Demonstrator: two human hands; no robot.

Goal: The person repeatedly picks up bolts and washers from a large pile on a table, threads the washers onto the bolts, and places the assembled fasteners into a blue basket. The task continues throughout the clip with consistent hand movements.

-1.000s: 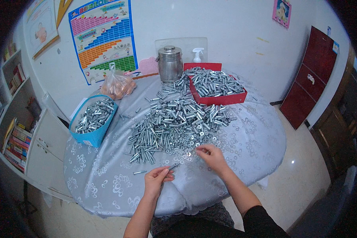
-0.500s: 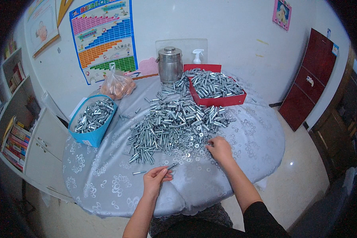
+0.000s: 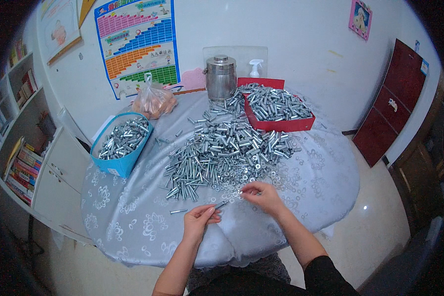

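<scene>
A big pile of silver bolts and washers (image 3: 229, 150) covers the middle of the round table (image 3: 133, 222). My left hand (image 3: 198, 219) holds one silver bolt (image 3: 221, 204) by its end, tip pointing right. My right hand (image 3: 262, 193) is just right of that tip, fingers pinched on what looks like a small washer taken from the pile's near edge. One loose bolt (image 3: 178, 211) lies on the cloth left of my left hand.
A blue box of bolts (image 3: 122, 143) stands at the left, a red tray of bolts (image 3: 276, 111) at the back right. A metal canister (image 3: 220, 77), a spray bottle (image 3: 255, 68) and an orange bag (image 3: 154, 102) sit by the wall. A bookshelf is at the left.
My right hand reached out to the pile's near right edge, then drew back toward the bolt in my left hand. The left hand barely moved.
</scene>
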